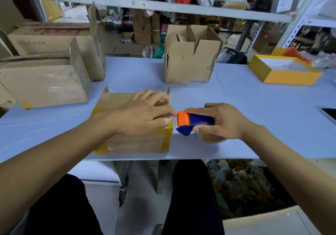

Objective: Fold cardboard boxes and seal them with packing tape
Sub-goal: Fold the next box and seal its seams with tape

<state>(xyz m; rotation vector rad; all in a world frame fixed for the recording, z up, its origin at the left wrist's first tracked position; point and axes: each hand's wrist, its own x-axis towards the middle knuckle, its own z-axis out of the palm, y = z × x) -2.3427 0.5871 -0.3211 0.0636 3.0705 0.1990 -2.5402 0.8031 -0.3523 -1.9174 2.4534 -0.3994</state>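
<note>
Sealing step: left hand (pixel 145 114) presses flat on the box (pixel 134 140), right hand (pixel 218 121) grips the tape dispenser (pixel 192 122) at its edge; next, likely tearing the tape off.

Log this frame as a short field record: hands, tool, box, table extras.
left hand: lies across top of cardboard box, fingers fairly straight
right hand: grips tape dispenser
tape dispenser: blue body, orange head, at the box's right top edge
cardboard box: near table front edge, yellow tape on corners
open boxes: two, upright, at table rear
yellow tray: far right, white inside
</note>
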